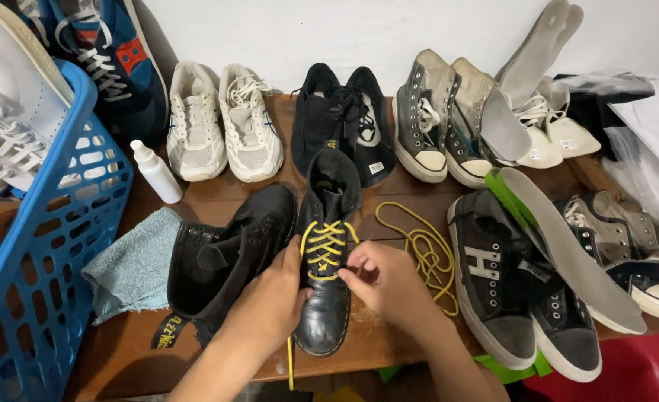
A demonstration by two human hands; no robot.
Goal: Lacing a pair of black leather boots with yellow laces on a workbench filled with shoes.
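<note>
Your left hand [273,301] clasps the upright black leather boot [326,253] near the table's [132,350] front edge. Your right hand [385,281] pinches the yellow lace [323,244] at the eyelets; its loose end [418,249] coils just right. A second matte boot [225,257] lies left, touching. Little bare wood remains; a blue perforated basket [39,283] crowds the left edge.

You're facing a plain white wall [389,30] that runs along the far edge of a brown wooden table [218,197]. The tabletop is worn and scuffed near its front edge. Even, soft light falls over it, and a red surface [627,368] shows below the front right corner.
</note>
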